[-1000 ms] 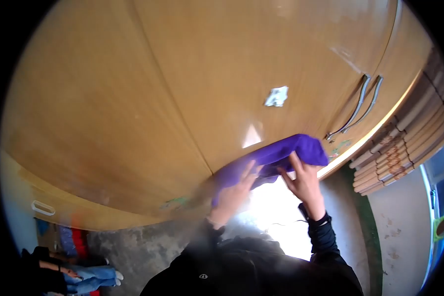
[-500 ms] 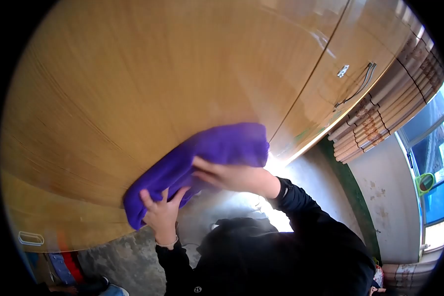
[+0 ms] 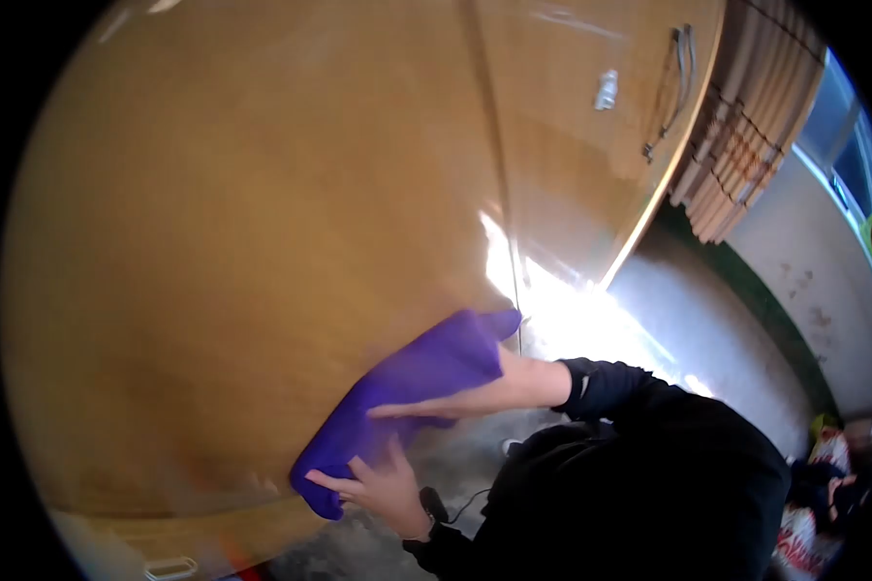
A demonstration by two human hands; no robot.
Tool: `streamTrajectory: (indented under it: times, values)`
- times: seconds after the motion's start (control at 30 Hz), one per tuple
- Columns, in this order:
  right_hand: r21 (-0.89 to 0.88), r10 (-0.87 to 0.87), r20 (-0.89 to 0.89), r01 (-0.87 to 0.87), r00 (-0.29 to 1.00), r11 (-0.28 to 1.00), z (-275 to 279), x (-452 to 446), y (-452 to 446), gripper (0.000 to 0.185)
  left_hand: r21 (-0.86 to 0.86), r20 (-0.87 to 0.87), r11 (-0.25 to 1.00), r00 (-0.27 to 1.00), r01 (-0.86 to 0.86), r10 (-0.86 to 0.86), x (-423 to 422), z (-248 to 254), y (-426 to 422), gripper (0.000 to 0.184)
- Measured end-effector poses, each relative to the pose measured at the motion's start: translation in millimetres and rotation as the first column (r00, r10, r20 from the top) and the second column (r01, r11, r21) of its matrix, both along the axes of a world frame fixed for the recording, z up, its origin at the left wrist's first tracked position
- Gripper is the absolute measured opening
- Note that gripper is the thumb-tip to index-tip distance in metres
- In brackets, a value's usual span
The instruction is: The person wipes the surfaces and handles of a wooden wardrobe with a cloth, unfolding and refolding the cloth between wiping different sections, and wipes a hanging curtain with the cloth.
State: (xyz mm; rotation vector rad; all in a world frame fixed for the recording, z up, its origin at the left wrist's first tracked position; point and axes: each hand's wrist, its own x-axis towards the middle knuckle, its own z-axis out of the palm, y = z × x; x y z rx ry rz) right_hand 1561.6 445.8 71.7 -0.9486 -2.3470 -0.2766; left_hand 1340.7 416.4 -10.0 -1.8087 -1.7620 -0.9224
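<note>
We have a purple cloth (image 3: 407, 387) lying against the lower part of a broad wooden cabinet front (image 3: 213, 261), stretched slantwise just in front of our body. Our left hand (image 3: 388, 489) is at its lower end, fingers spread apart, the foremost ones resting on the fabric. Our right hand (image 3: 451, 399) reaches along the middle with fingers extended, but it is blurred, and we cannot tell whether it pinches any cloth or only presses on it. We judge the cloth light, soft and limp, with nothing fragile about it; it should fold and bunch readily, and it may slide easily over the glossy wood. A flat palm over a doubled layer would likely give us the steadiest hold, with the loose corners tucked under. As for edges, the cloth's upper tip comes right by the door seam (image 3: 494, 145), which could catch a fold. Beyond it, the metal handles (image 3: 681, 87) stand out near the cabinet's far edge, well apart from our hands. Up and to the left, the panel offers a wide plain stretch, while below, the cabinet ends above the floor (image 3: 639, 315), where bright glare blurs the border.
</note>
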Motion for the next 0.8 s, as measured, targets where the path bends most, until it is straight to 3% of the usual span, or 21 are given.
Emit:
streamTrajectory:
  times: [0.03,0.07,0.13,0.17,0.2,0.27,0.3,0.33,0.4,0.47,0.57,0.6,0.73,0.8]
  values:
    - [0.077,-0.102,0.030,0.100,0.994,0.992,-12.1,12.3,-0.2,0.061,0.032,0.000,0.992,0.992,0.124,-0.124,11.2,5.4,-0.3,0.061]
    - [-0.058,-0.051,-0.152,0.043,0.987,0.997,-18.0,27.0,0.9,0.058,0.025,-0.024,0.989,0.989,0.146,-0.146,24.4,9.6,0.7,0.061]
    - [-0.062,-0.094,-0.198,0.083,0.976,0.995,-25.5,73.5,-0.8,0.055,0.020,-0.097,0.972,0.968,0.236,-0.233,63.0,14.6,8.8,0.055]
    - [-0.133,-0.088,-0.274,0.053,0.958,0.990,-23.1,92.8,-1.5,0.053,-0.012,-0.184,0.984,0.967,0.179,-0.178,81.5,26.0,6.1,0.053]
    - [-0.085,-0.148,-0.304,0.128,0.941,0.988,-25.5,118.6,-2.1,0.050,-0.019,-0.200,0.979,0.959,0.202,-0.202,105.1,24.1,13.5,0.053]
    - [-0.173,-0.256,-0.327,0.209,0.910,0.963,-40.5,164.8,2.0,0.051,0.022,-0.280,0.933,0.898,0.359,-0.339,149.1,18.9,28.8,0.050]
    - [-0.064,-0.344,-0.336,0.344,0.877,0.937,-46.4,185.4,1.1,0.051,0.065,-0.364,0.916,0.864,0.397,-0.349,173.6,20.8,36.1,0.047]
    - [0.027,-0.365,-0.397,0.409,0.842,0.912,-52.4,203.8,4.1,0.052,0.056,-0.373,0.909,0.853,0.412,-0.364,197.9,21.1,41.8,0.047]
    - [0.032,-0.464,-0.396,0.516,0.793,0.856,-68.1,240.9,6.3,0.055,0.051,-0.365,0.872,0.822,0.487,-0.438,244.1,13.8,50.4,0.044]
    - [-0.136,-0.539,-0.383,0.531,0.750,0.836,-88.1,272.3,4.0,0.060,0.029,-0.363,0.862,0.809,0.507,-0.463,279.8,10.3,51.1,0.042]
    - [-0.217,-0.628,-0.369,0.593,0.685,0.775,-113.3,314.2,11.3,0.061,-0.154,-0.307,0.821,0.763,0.549,-0.568,325.3,11.4,51.7,0.041]
    - [-0.228,-0.643,-0.380,0.607,0.665,0.761,-119.8,325.7,12.4,0.061,-0.137,-0.345,0.815,0.744,0.563,-0.572,336.9,9.3,53.1,0.042]
    - [-0.017,-0.597,-0.358,0.634,0.718,0.773,-120.0,337.3,13.7,0.062,-0.076,-0.329,0.810,0.753,0.581,-0.570,350.0,0.9,56.8,0.039]
    - [-0.117,-0.578,-0.385,0.583,0.719,0.804,-113.9,331.0,13.1,0.061,-0.077,-0.302,0.826,0.776,0.559,-0.554,342.0,-2.7,56.9,0.037]
